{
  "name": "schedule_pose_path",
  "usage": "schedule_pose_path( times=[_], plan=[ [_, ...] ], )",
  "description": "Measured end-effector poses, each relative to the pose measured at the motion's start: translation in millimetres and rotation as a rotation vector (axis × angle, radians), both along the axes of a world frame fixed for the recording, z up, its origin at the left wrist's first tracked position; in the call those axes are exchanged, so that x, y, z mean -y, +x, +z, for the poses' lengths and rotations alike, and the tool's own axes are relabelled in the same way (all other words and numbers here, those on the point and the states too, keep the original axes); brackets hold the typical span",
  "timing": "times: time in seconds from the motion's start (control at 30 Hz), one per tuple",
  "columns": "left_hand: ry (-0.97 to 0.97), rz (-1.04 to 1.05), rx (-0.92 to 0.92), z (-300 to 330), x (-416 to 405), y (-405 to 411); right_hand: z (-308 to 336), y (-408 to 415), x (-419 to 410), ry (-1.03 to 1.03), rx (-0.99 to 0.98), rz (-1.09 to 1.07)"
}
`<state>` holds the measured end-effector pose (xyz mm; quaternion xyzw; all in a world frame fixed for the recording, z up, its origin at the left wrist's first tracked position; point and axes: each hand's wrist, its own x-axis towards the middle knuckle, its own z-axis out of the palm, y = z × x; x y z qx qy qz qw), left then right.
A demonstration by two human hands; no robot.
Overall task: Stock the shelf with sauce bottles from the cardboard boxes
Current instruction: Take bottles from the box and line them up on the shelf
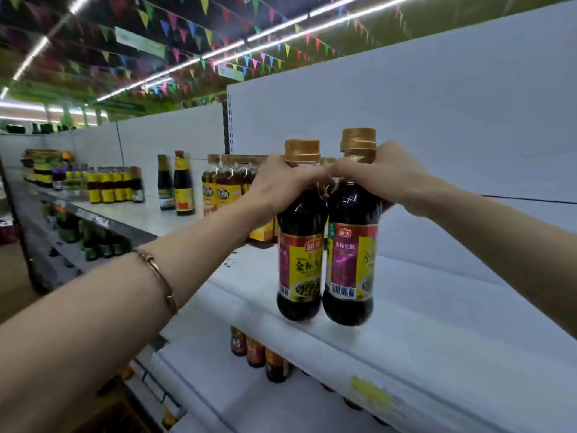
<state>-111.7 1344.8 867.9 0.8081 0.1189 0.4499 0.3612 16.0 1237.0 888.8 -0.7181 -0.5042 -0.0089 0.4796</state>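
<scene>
My left hand (282, 179) grips one dark gold-capped sauce bottle (300, 245) by the neck; my right hand (379, 176) grips its twin (351, 251), above the white metal shelf (437, 323).

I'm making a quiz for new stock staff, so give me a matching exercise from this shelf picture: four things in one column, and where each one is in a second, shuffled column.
Things:
1. left bottle
2. right bottle
3. bangle
4. bunting

Places:
A. strung under the ceiling
B. held by its neck in the right hand
C. on the left wrist
D. held by its neck in the left hand

Pairs: 1-D, 2-B, 3-C, 4-A
</scene>
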Motion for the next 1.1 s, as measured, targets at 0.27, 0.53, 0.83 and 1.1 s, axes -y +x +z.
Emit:
schedule_pose_path(
  times=[0.27,0.53,0.83,1.1],
  plan=[
    [0.024,-0.061,-0.043,-12,-40,49,-23,34,-27,-0.020,0.030,-0.140],
    [-0.015,-0.277,-0.141,-24,-82,70,-48,26,-50,-0.081,0.119,-0.398],
    [-0.122,-0.357,-0.225,-80,-90,39,-76,25,-14,-0.389,-0.370,-0.035],
    [-0.040,-0.305,-0.317,-109,-103,46,-118,38,-33,-0.327,-0.196,-0.089]
  ],
)
